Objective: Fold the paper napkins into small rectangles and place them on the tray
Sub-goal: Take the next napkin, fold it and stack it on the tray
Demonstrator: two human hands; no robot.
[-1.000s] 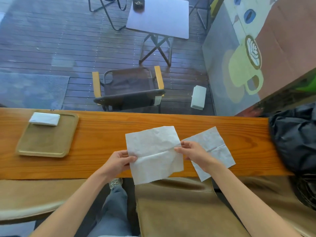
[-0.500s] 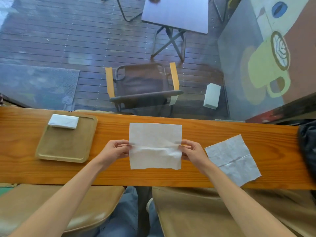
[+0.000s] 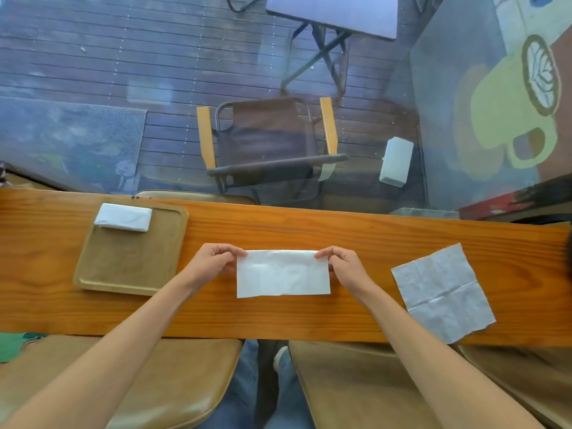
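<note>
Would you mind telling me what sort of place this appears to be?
Probably a café: a long wooden counter faces a window, a painted latte cup mural sits outside, and a folding camp chair stands on decking.

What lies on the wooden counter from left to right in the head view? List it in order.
tray with a folded napkin at its far corner → left hand → half-folded napkin pinched at both top corners → right hand → unfolded napkin.
</note>
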